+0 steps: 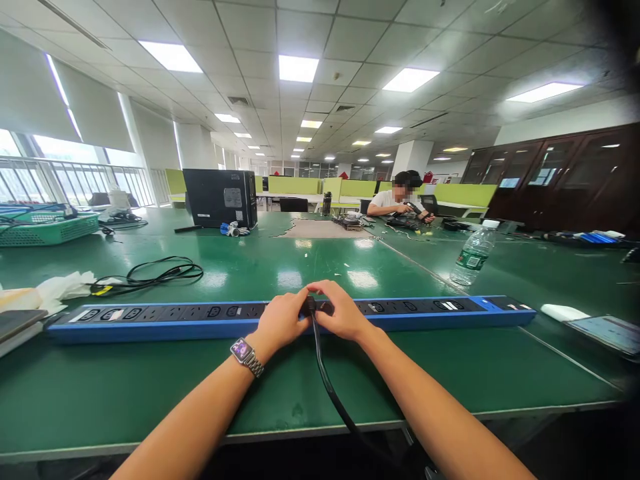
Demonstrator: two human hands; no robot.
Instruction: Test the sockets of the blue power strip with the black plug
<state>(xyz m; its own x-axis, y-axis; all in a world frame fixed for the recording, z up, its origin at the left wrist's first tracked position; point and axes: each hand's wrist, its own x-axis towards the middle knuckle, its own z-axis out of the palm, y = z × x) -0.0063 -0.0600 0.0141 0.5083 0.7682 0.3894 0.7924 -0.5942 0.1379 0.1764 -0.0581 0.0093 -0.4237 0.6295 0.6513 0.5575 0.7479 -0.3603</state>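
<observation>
A long blue power strip with black sockets lies across the green table in front of me. My left hand and my right hand meet at its middle, both gripping a black plug seated in a socket. The plug's black cable runs from there toward me and drops over the table's near edge. A watch sits on my left wrist.
A coiled black cable and white wrapping lie at left. A water bottle stands at right, a tablet further right. A computer tower and green basket stand behind. Another person works at the far table.
</observation>
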